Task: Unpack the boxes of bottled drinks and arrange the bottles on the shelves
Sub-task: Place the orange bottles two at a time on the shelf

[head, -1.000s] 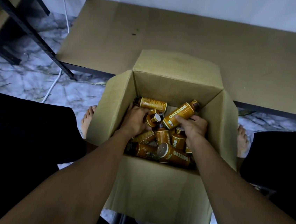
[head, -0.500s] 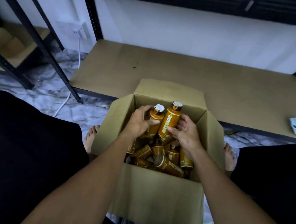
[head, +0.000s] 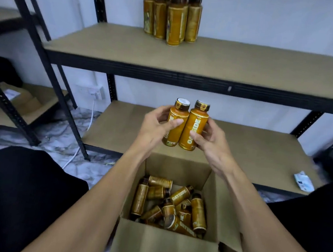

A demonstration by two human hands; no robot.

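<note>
My left hand (head: 157,128) grips an orange bottle (head: 177,118) upright, and my right hand (head: 211,139) grips a second orange bottle (head: 195,126) pressed against it. Both are held in the air above the open cardboard box (head: 161,246), in front of the lower shelf (head: 251,147). Several more orange bottles (head: 173,206) lie jumbled inside the box. On the upper shelf (head: 209,62) a cluster of several bottles (head: 172,17) stands upright near the back.
Black metal uprights (head: 45,61) frame the rack on the left. A small white packet (head: 303,182) lies at the right of the lower shelf. A white cable (head: 72,157) runs over the marble floor. My dark-clothed knees flank the box.
Both hands lifted the two bottles up out of the box to above its rim. The view tilted up, bringing the upper shelf and its bottles into sight.
</note>
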